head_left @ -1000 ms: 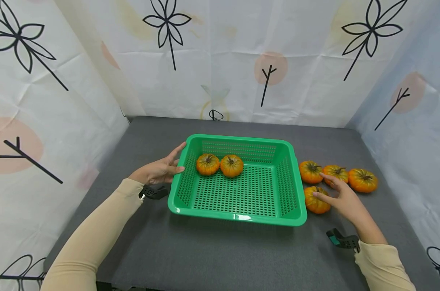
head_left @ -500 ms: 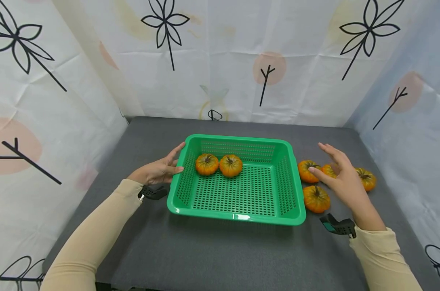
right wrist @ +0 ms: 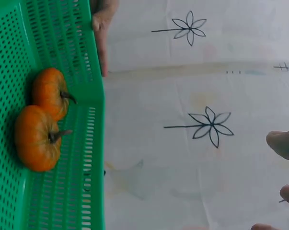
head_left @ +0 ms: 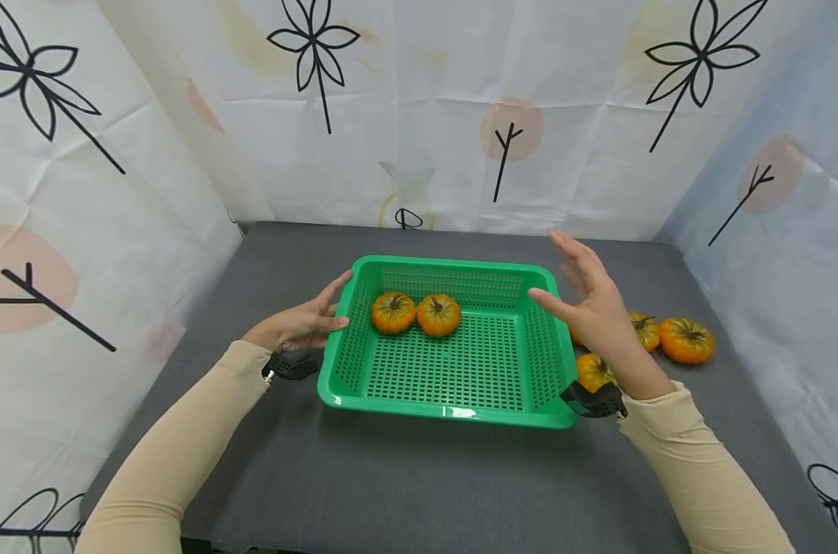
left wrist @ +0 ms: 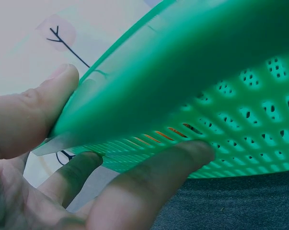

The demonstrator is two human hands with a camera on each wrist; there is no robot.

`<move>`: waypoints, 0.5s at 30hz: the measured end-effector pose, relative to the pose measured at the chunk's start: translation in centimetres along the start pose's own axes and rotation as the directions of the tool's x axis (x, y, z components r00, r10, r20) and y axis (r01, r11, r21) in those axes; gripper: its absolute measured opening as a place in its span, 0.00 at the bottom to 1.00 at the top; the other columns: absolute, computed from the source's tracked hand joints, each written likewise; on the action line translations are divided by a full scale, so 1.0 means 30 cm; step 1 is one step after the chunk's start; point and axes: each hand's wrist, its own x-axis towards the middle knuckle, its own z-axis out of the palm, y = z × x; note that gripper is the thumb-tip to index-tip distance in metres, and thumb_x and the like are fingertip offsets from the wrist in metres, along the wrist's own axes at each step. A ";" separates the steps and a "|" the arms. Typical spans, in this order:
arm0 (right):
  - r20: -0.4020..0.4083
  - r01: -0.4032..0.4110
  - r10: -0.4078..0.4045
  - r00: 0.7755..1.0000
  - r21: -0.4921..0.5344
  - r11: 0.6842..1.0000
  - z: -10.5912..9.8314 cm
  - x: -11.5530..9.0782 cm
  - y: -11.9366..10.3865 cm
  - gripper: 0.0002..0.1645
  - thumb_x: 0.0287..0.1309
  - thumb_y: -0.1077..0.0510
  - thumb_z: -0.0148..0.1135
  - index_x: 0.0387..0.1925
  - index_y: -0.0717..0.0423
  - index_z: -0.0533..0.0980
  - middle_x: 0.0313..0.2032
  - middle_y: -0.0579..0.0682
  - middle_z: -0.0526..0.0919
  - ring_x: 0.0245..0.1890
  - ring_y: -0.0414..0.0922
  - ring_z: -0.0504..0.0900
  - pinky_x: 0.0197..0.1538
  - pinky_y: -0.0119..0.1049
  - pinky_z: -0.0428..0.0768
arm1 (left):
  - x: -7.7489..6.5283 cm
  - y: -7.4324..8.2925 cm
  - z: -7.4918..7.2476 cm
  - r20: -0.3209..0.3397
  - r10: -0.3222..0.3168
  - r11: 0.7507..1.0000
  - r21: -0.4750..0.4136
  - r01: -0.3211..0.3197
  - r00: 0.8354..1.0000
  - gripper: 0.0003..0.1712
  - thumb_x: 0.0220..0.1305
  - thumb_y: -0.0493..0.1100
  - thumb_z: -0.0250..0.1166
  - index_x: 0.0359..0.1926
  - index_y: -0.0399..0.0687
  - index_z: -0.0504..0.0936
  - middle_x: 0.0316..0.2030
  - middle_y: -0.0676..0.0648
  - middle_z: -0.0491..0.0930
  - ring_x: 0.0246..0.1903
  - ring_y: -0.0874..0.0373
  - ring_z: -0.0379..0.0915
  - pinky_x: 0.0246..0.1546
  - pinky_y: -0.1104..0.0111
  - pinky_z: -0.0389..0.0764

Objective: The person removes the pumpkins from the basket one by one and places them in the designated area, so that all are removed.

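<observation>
A green plastic basket (head_left: 446,385) with perforated walls stands mid-table, with two small orange pumpkins, one (head_left: 394,313) beside the other (head_left: 439,315), at its left. My left hand (head_left: 301,323) holds the basket's left rim; in the left wrist view, its thumb (left wrist: 63,91) is at the rim and fingers lie against the perforated wall. Above the basket's right rim hovers my right hand (head_left: 588,304), fingers spread and holding nothing. Outside that rim lie several more pumpkins, one at far right (head_left: 687,341) and a nearer one (head_left: 594,373) partly hidden by my right hand.
The grey table (head_left: 391,485) reaches up to a white patterned cloth (head_left: 446,154) hung behind it and along both sides. Each wrist wears a black band-mounted device, the right one (head_left: 594,400) close to the basket's front right corner.
My right hand has risen from the pumpkins on the right and moved left, to above the basket's right rim. My left hand keeps its hold. The pumpkins stay in place.
</observation>
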 end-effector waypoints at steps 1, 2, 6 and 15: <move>0.010 0.014 -0.014 1.000 0.011 1.000 0.014 0.011 -0.003 0.44 0.58 0.66 0.66 0.73 0.49 0.58 0.72 0.50 0.56 0.73 0.50 0.56 0.72 0.52 0.60 | 0.000 0.001 0.000 -0.001 -0.001 1.000 -0.001 0.001 1.000 0.57 0.69 0.33 0.57 0.72 0.87 0.28 0.77 0.42 0.36 0.59 0.37 0.71 0.52 0.43 0.77; 0.023 0.024 -0.024 0.999 0.027 0.999 0.028 0.020 -0.007 0.44 0.58 0.66 0.66 0.73 0.49 0.58 0.72 0.50 0.56 0.72 0.49 0.56 0.72 0.51 0.60 | -0.001 0.001 0.001 -0.002 -0.001 1.000 -0.002 0.001 1.000 0.57 0.69 0.33 0.57 0.72 0.87 0.28 0.77 0.42 0.36 0.59 0.37 0.71 0.52 0.43 0.78; 0.074 0.047 -0.053 0.996 0.074 0.996 0.085 0.051 -0.016 0.43 0.58 0.66 0.66 0.73 0.49 0.59 0.71 0.50 0.57 0.72 0.50 0.57 0.72 0.52 0.59 | -0.001 0.002 0.001 -0.003 -0.002 1.000 -0.003 0.002 1.000 0.57 0.69 0.33 0.57 0.72 0.87 0.28 0.77 0.42 0.37 0.58 0.38 0.72 0.52 0.44 0.78; 0.192 -0.003 -0.021 0.981 0.120 0.993 0.179 0.121 -0.011 0.46 0.56 0.61 0.69 0.73 0.43 0.59 0.72 0.48 0.58 0.73 0.49 0.56 0.73 0.48 0.59 | 0.004 -0.003 -0.007 0.008 0.013 1.000 0.011 -0.013 1.000 0.57 0.70 0.32 0.56 0.72 0.85 0.26 0.76 0.41 0.36 0.62 0.34 0.67 0.52 0.43 0.77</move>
